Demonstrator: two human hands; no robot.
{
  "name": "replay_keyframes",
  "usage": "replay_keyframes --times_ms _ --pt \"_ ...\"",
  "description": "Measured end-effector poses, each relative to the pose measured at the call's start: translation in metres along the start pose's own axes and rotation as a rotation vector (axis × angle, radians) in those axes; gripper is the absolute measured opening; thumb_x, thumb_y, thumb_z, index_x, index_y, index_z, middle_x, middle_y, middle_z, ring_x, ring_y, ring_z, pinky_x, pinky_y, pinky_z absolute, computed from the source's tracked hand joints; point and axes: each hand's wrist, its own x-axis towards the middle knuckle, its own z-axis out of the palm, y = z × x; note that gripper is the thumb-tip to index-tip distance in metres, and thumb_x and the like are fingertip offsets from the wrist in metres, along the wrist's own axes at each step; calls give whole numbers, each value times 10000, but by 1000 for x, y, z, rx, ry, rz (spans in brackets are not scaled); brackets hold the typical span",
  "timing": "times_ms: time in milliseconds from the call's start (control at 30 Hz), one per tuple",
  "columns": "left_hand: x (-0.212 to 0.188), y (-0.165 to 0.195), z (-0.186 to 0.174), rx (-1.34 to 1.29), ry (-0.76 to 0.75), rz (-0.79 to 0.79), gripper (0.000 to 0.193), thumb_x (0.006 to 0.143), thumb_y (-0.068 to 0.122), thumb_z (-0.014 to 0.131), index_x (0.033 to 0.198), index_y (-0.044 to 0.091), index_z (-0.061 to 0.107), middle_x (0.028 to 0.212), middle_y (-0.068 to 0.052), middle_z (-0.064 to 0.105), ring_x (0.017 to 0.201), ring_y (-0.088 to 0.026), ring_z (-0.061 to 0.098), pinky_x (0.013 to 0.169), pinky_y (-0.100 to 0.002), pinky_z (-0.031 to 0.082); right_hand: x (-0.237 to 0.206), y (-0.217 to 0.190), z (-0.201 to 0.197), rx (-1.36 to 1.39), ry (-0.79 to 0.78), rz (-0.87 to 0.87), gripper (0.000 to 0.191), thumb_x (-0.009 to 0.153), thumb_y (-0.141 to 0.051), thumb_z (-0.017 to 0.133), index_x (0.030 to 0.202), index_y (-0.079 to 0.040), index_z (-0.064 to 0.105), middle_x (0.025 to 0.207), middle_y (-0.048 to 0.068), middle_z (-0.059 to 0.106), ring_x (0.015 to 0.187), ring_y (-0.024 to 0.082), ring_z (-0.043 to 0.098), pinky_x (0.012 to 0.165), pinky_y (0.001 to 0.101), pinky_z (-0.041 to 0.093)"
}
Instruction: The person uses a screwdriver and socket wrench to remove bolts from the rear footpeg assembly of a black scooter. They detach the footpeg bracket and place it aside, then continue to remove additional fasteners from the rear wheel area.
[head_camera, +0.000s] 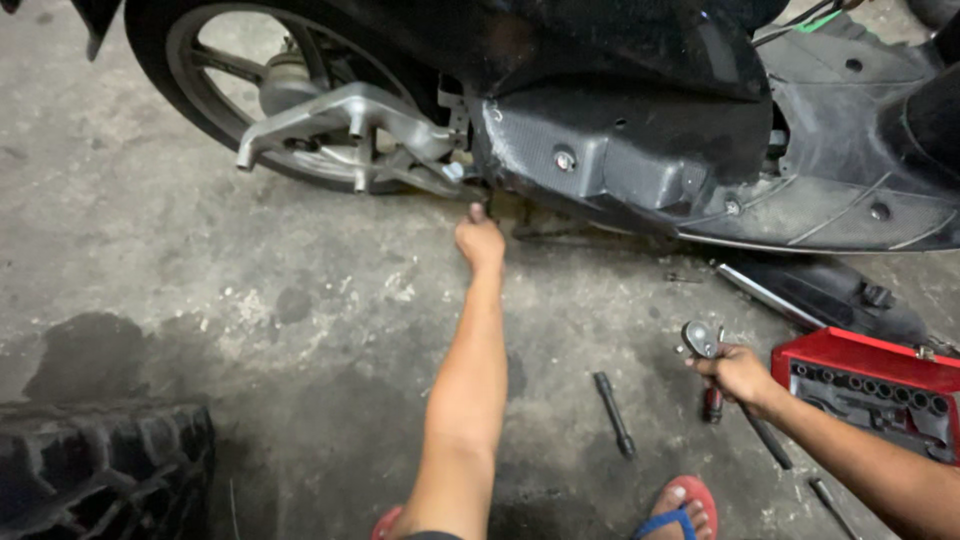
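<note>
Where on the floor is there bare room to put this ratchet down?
Bare concrete floor lies between the rear wheel and the old tyre, left of the left hand. It is crowded around the right hand holding the ratchet: an extension bar and the red socket case lie there.

Both forearms were bare, no sleeves showing. Red flip-flops with blue straps (680, 512) were worn, at the bottom of the frame.

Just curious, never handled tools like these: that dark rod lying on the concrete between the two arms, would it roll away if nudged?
Probably. The dark rod looks round and straight, so a sideways nudge should roll it, though the rough concrete floor may stop it soon. It looks like solid metal: likely stiff and heavy for its size.
</note>
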Motion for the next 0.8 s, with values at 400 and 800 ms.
replay_keyframes --times_ms 400,800 --pt "-8 3 2 -227 24 119 522 1106 433 569 1113 -89 580 955 -190 637 822 -329 637 688 -437 508 3 5 -1 -21 -9 -42 197 817 -221 816 849 -42 739 585 44 587 427 151 475 402 325 346" --pt "5 -4 1 -410 -203 -475 617 1008 536 543 985 -68 666 787 -115 648 641 -245 572 552 -431 482 3 6 0 -55 3 -26 206 824 -223 799 893 -33 762 589 44 571 430 153 443 414 339 318"
